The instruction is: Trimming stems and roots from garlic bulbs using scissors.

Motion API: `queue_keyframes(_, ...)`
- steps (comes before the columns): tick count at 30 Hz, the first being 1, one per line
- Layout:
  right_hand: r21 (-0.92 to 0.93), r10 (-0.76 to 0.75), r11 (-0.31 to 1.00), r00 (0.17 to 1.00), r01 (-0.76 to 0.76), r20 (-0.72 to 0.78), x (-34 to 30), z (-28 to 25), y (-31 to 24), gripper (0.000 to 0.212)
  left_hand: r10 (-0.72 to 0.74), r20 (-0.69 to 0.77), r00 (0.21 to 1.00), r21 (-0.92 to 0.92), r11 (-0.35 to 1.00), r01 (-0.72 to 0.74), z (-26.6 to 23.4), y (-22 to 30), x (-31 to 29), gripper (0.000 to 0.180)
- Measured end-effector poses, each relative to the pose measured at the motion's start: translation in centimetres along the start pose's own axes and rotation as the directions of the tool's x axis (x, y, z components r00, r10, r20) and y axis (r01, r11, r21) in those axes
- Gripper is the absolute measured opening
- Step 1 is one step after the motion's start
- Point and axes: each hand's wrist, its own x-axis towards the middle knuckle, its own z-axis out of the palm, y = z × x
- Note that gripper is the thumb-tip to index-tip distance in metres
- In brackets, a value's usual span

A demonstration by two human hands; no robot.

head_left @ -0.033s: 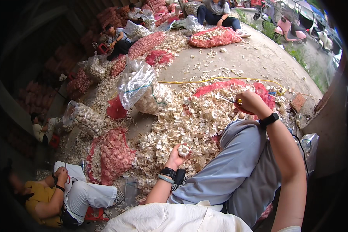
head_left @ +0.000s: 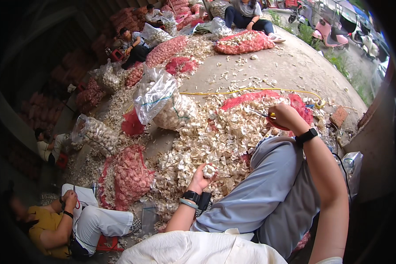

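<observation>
A whole white garlic bulb (head_left: pixel 209 170) rests in my left hand (head_left: pixel 199 178), its fingers curled round it above the heap of peeled skins. Farther off to the right, my right hand (head_left: pixel 286 116) is closed round a pair of scissors (head_left: pixel 263 114). Their thin blades point left, and a bit of yellow handle shows at the fingers. Between the hands and beyond them spreads a deep pile of dry garlic skins (head_left: pixel 215 145). My grey-trousered knees are bent beside it.
A clear bag of garlic bulbs (head_left: pixel 174 110) stands beyond the pile, and a red net sack of garlic (head_left: pixel 132 176) lies left. A co-worker in yellow (head_left: pixel 53 229) sits at lower left. A yellow hose (head_left: pixel 251 89) and a brick (head_left: pixel 338 116) lie farther off.
</observation>
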Motion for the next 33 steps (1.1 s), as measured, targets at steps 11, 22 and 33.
queue_keyframes(11,-0.006,0.006,1.000,1.000,-0.006,0.001,0.0,0.0,0.0,0.016,0.100,-0.020,0.995,-0.062,0.993,-0.102,1.2,0.1,-0.7,0.030)
queue_keyframes(22,-0.028,0.018,0.999,0.999,-0.017,0.029,0.2,0.0,-0.1,0.018,0.053,0.050,0.997,-0.039,0.998,-0.051,-0.4,0.2,0.1,0.028)
queue_keyframes(33,-0.020,0.051,0.999,0.998,-0.050,0.027,0.2,0.1,0.5,0.024,0.149,0.053,0.987,0.298,0.941,-0.158,5.2,3.3,0.5,0.031)
